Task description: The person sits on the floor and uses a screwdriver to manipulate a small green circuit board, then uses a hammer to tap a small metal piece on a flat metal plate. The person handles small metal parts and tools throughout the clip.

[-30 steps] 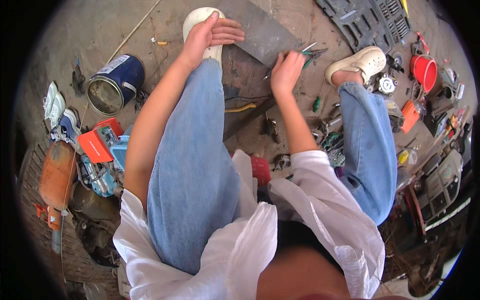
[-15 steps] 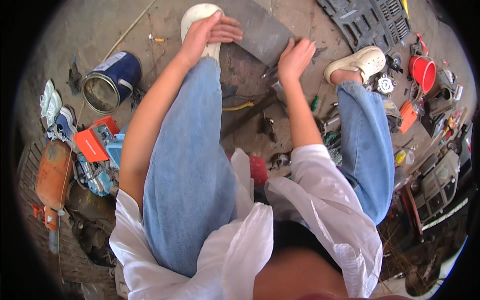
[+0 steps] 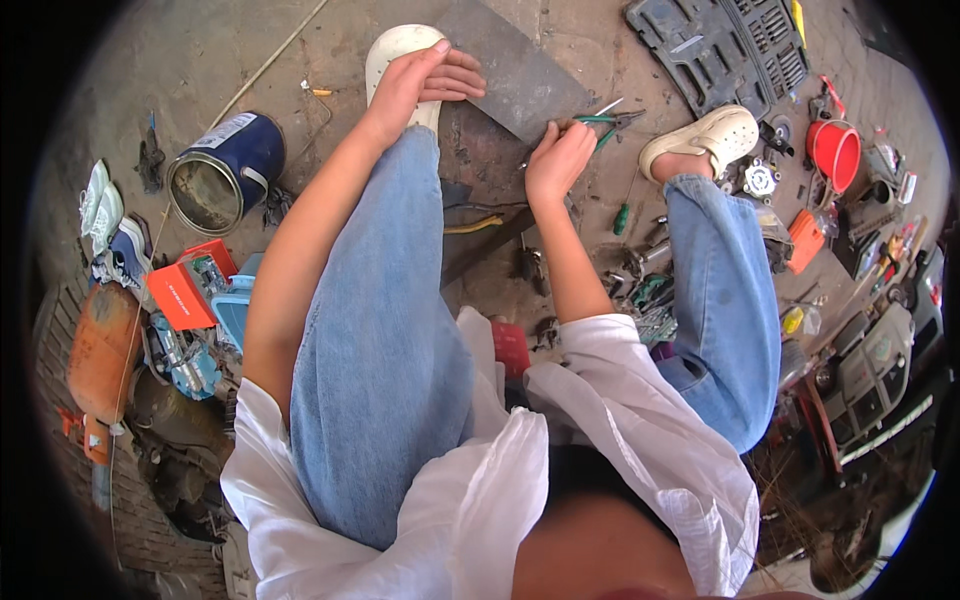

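Observation:
My left hand (image 3: 424, 84) is open, its fingers stretched together over the left edge of a flat grey metal sheet (image 3: 515, 72), beside my left shoe. My right hand (image 3: 558, 160) is curled closed at the sheet's lower right corner; whatever it may hold is hidden by the fingers. Just to its right lie green-handled pliers (image 3: 612, 119) with their jaws pointing right. A green-handled screwdriver (image 3: 621, 219) lies on the ground below them. Nearer to me, below my right hand, is a long dark bar (image 3: 488, 246) with a yellow-handled tool (image 3: 473, 226) beside it.
A blue paint can (image 3: 222, 172) lies on its side at the left, above an orange box (image 3: 190, 287). A black tool case (image 3: 715, 55) sits at the far right. Near my right shoe (image 3: 700, 140) are a red bucket (image 3: 834, 152) and scattered metal parts.
My right hand has moved left and toward me, and its fingers have curled in. The pliers it covered now show. My left hand has stayed nearly in place.

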Demonstrator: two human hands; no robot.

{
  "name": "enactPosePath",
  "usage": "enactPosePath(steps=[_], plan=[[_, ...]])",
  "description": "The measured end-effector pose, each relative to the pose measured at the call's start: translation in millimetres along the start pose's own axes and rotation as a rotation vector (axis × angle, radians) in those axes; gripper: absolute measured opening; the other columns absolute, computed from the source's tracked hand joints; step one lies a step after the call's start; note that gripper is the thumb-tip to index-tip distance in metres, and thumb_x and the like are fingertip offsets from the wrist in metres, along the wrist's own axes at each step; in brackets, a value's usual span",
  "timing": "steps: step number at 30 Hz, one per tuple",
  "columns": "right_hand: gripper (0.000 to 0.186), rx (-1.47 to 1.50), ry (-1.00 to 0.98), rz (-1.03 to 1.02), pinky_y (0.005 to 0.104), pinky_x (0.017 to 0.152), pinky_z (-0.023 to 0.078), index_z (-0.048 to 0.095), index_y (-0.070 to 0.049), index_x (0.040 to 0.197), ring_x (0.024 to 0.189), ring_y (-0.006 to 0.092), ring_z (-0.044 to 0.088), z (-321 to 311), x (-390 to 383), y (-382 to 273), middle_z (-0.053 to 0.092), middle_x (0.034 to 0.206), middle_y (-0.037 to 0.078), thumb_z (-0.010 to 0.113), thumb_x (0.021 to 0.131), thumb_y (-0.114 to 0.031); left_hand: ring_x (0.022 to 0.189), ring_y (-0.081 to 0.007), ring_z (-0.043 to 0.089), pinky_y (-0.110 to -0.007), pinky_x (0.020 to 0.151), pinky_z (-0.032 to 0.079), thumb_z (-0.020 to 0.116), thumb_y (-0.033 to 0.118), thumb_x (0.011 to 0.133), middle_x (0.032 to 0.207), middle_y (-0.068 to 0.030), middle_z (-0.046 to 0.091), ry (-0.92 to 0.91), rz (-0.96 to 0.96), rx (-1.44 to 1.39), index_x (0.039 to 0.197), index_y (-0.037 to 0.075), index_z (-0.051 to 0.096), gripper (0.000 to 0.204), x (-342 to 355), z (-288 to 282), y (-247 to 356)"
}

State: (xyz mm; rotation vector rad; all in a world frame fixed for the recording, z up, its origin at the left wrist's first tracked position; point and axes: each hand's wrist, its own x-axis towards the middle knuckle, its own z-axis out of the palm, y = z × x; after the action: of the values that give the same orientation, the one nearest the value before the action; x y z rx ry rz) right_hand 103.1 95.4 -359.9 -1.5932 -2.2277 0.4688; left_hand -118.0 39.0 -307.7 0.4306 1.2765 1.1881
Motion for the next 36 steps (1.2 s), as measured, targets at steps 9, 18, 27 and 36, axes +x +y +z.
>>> enactPosePath(steps=[9, 18, 27, 36], plan=[[0.018, 0.0, -0.027, 0.005, 0.0447, 0.074, 0.037, 0.044, 0.001, 0.08, 0.083, 0.038, 0.045, 0, -4, 4, 0.046, 0.084, 0.02, 0.06, 0.079, -0.005, 0.092, -0.022, 0.065, -0.03, 0.084, 0.049, 0.033, 0.042, 0.096, 0.097, -0.0155, 0.066, -0.02, 0.014, 0.025, 0.108, -0.003, 0.058, 0.053, 5, -4, 0], [0.017, -0.027, 0.034, -0.03, 0.0452, 0.073, 0.036, 0.044, 0.002, 0.083, 0.081, 0.0389, 0.044, 3, 11, 14, 0.045, 0.081, 0.02, 0.058, 0.082, -0.008, 0.089, -0.021, 0.066, -0.028, 0.081, 0.05, 0.036, 0.039, 0.095, 0.095, -0.0149, 0.066, -0.001, 0.017, -0.011, 0.104, -0.003, 0.059, 0.048, 6, -2, 4], [0.017, 0.021, 0.055, -0.02, 0.0458, 0.072, 0.036, 0.044, 0.001, 0.082, 0.08, 0.0389, 0.044, 1, 25, 9, 0.045, 0.08, 0.021, 0.058, 0.083, -0.008, 0.088, -0.0207, 0.066, -0.028, 0.08, 0.05, 0.038, 0.035, 0.095, 0.094, -0.0141, 0.066, -0.012, 0.022, 0.029, 0.104, -0.002, 0.059, 0.044, 0, 1, 0], [0.018, 0.009, 0.069, 0.008, 0.0454, 0.075, 0.037, 0.046, 0.001, 0.083, 0.084, 0.0383, 0.045, 7, 34, 4, 0.046, 0.083, 0.021, 0.061, 0.077, -0.005, 0.089, -0.0219, 0.066, -0.029, 0.081, 0.05, 0.038, 0.032, 0.095, 0.095, -0.0151, 0.066, -0.009, 0.037, 0.038, 0.104, -0.003, 0.059, 0.042, 4, -4, 4]])
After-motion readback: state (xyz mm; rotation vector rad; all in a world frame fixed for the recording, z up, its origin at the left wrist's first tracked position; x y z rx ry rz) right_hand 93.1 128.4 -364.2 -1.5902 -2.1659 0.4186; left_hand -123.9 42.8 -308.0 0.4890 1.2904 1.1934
